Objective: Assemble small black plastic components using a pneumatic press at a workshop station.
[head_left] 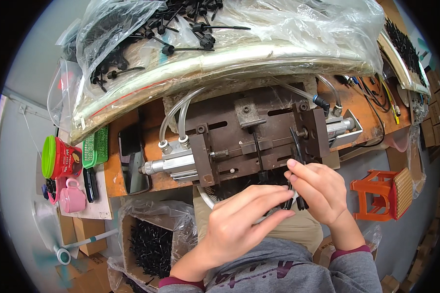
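Note:
Just in front of a brown metal fixture (181, 146), my two hands come together. My right hand (322, 190) is closed around thin black plastic stems (297, 141); their tips stick up past its fingers and the thicker ends hang below. My left hand (244, 219) pinches at the lower end of a black plastic piece (288, 202) between thumb and fingertips, partly hidden by the fingers. Another black stemmed part (258, 149) stands in the middle of the fixture, under a metal block (249, 113). Air cylinders (178, 163) are mounted at both sides of the fixture.
Behind the fixture, a plastic-lined tray (205, 61) holds many black stemmed parts. A phone (132, 161), green basket (96, 146) and pink cup (73, 197) are at left. A lined box (124, 244) of black parts is below left; an orange stool (376, 195) stands right.

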Demonstrator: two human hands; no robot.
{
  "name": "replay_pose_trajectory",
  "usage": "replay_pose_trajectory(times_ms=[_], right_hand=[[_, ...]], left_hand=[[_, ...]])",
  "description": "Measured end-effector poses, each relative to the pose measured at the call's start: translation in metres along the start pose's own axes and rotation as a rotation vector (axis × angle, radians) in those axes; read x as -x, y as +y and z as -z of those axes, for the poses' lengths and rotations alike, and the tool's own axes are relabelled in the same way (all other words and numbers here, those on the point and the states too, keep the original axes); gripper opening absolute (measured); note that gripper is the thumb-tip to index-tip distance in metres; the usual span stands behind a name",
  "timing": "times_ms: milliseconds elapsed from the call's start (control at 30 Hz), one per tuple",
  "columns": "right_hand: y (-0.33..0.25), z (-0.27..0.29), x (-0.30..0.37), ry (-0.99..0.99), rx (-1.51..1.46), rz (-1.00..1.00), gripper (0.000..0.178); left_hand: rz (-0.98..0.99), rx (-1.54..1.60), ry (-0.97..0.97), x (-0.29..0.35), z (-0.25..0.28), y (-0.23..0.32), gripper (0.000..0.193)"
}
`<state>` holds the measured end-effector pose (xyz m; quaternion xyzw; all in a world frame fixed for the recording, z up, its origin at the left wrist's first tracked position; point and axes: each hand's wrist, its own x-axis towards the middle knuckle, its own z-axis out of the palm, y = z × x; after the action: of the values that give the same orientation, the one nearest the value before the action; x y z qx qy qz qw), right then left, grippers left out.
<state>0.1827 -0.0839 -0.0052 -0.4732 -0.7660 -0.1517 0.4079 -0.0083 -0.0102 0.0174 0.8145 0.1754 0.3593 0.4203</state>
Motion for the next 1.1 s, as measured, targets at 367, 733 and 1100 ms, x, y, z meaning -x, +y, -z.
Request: replay_pose_trajectory(times_ms=[367,733,1100], right_hand=[[0.0,-0.001,-0.006,0.133,0.045,-0.192,0.034],[0.0,0.008,0.003,0.029,0.116,-0.069,0.025],[-0.002,-0.002,-0.009,0.137,-0.078,-0.263,0.042]], left_hand=[[-0.07,-0.637,0.053,0.006,-0.013,-0.024,0.03],[0.067,-0.371,-0.013,-0.006,-0.005,-0.016,0.032],[-0.013,-0.39,0.123,0.006,-0.01,-0.017,0.03]])
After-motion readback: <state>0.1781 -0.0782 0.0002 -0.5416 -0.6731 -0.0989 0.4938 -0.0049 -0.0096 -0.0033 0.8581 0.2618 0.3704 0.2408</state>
